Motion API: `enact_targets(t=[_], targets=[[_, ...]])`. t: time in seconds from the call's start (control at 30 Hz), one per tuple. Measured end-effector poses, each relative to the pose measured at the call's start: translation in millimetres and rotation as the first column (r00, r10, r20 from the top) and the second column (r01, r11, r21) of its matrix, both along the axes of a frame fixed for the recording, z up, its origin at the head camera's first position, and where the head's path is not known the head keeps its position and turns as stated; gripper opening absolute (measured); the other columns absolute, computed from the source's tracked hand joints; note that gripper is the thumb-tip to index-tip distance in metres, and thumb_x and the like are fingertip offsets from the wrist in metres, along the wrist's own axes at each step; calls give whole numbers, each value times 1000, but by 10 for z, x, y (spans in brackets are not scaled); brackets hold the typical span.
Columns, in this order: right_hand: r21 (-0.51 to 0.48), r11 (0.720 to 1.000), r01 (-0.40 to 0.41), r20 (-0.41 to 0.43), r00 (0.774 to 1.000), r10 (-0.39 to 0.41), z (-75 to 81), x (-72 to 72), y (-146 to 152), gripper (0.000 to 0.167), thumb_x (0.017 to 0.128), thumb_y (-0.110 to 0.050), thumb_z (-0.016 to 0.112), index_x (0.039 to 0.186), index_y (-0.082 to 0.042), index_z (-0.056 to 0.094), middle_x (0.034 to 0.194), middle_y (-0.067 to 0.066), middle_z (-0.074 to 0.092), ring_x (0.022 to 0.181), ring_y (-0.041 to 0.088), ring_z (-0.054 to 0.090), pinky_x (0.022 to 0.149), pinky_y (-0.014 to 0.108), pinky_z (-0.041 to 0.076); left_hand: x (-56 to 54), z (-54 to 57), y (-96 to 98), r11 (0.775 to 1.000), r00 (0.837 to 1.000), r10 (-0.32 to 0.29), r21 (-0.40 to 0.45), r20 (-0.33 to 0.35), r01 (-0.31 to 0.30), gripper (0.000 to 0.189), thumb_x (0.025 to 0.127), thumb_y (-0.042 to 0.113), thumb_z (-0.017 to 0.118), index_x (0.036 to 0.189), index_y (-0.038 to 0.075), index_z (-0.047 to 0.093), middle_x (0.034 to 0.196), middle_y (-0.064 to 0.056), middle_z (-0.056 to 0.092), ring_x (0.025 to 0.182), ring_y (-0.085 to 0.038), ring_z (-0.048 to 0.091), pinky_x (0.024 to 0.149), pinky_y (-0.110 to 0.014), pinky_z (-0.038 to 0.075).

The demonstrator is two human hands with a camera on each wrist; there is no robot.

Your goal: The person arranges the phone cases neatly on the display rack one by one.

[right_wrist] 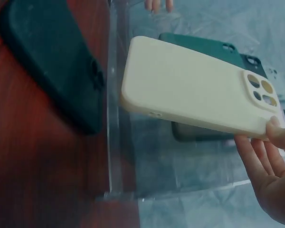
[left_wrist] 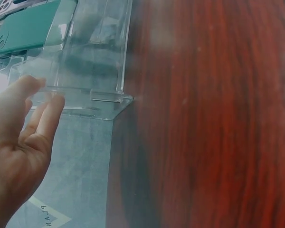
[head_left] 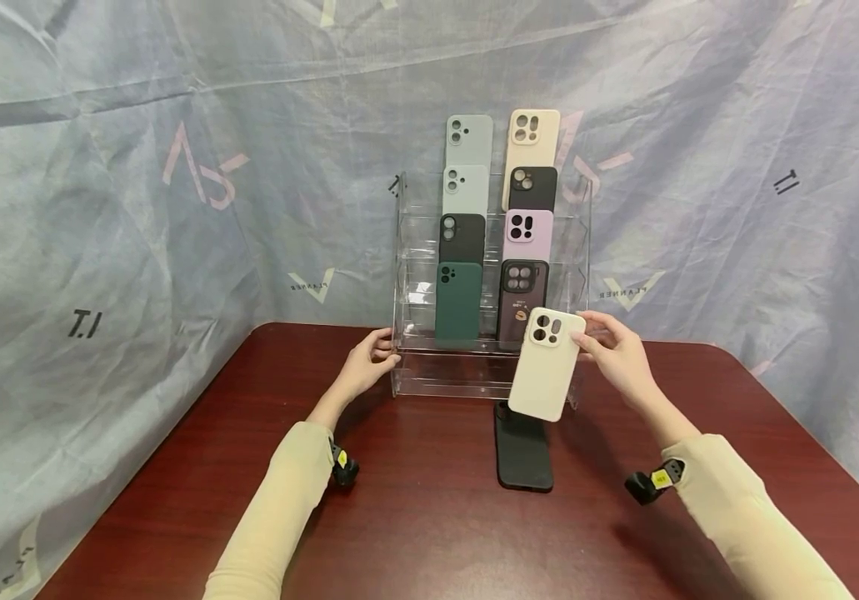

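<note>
My right hand (head_left: 619, 354) pinches a cream phone case (head_left: 546, 367) by its upper right edge, thumb on the back near the camera cutouts. The case is tilted in front of a clear acrylic display rack (head_left: 444, 387), with its lower end over the rack's front. At the rack's left side, my left hand (head_left: 362, 365) holds the side panel's edge between thumb and fingers. Below the cream case, a black phone case (head_left: 523, 450) lies on the table. In the right wrist view the cream case (right_wrist: 185, 85) partly covers a green case (right_wrist: 204, 50) on the rack.
Two columns of cases stand on the rack: a green case (head_left: 459, 302) and a dark patterned case (head_left: 522, 292) in front, a lilac case (head_left: 537, 237) and several others higher up. A printed grey cloth (head_left: 309, 167) hangs behind the reddish-brown table (head_left: 414, 517).
</note>
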State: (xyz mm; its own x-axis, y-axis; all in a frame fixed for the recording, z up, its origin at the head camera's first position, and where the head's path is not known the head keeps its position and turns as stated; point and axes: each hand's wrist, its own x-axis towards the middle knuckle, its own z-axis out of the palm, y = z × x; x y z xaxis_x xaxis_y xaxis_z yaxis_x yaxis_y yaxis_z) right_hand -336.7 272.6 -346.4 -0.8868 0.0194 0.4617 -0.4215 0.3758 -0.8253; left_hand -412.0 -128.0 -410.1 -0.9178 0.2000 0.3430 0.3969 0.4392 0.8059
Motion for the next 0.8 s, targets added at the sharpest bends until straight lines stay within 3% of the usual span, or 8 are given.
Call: enact_targets(t=[0.5,0.8], targets=[[-65,996,-63,-20,998,62,120,-283,-488,42,101,-2,65,140,9,55,105,-2,57,82,-7,61,75,19,63,-19,-21,-12,1000,1000,-9,-1,-3,9,54,95,-1,68,145,-8,48,126,-31,67,114,-44,69,102,-50,57],[-85,993,-85,-31,996,83,93,-444,-767,42,100,-1,65,140,9,56,110,12,57,83,-6,61,78,24,65,-6,-9,-32,1000,1000,-23,13,18,23,55,95,-1,69,146,-7,48,127,-32,66,114,-45,68,101,-50,58]])
